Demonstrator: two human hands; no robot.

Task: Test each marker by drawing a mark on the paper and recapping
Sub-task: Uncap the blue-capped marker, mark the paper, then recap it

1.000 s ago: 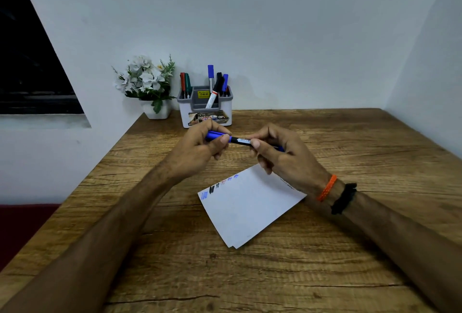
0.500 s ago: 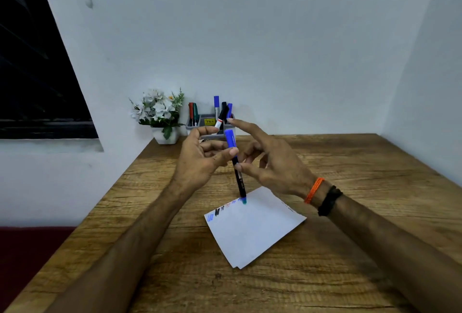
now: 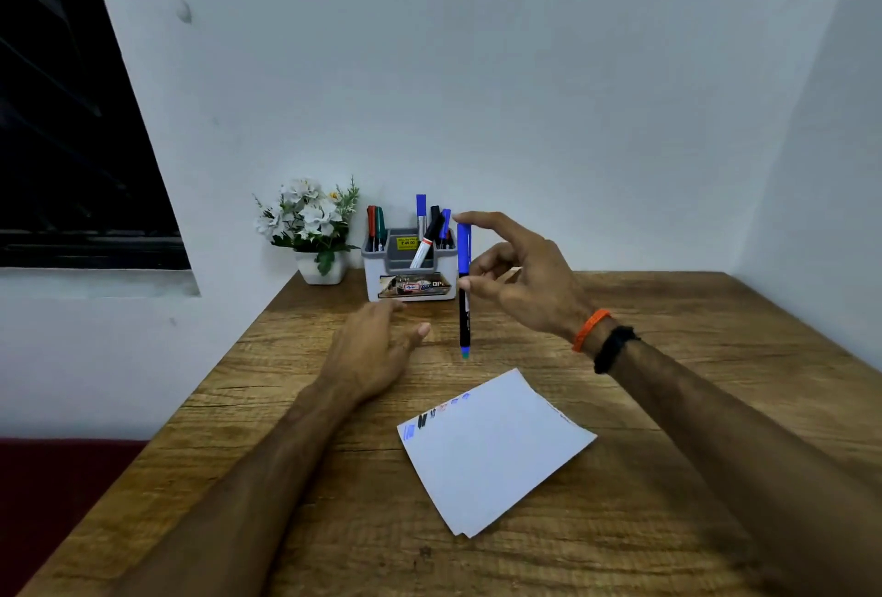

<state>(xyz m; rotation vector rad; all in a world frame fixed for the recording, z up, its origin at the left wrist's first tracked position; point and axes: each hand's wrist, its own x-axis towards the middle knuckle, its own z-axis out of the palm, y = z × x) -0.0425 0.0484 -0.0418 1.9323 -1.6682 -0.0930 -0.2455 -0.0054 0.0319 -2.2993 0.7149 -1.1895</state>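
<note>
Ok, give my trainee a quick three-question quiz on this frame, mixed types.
1. True or false: the left hand holds the blue marker.
2. Where do the test marks sit on the paper?
A. along its upper left edge
B. in its centre
C. on its near corner
3. Fill in: the right hand holds the marker upright, blue cap at the ____.

Key
1. False: the right hand holds it, while the left hovers open over the wooden table.
2. A
3. top

White walls (image 3: 477, 71), dark window (image 3: 62, 143)
</note>
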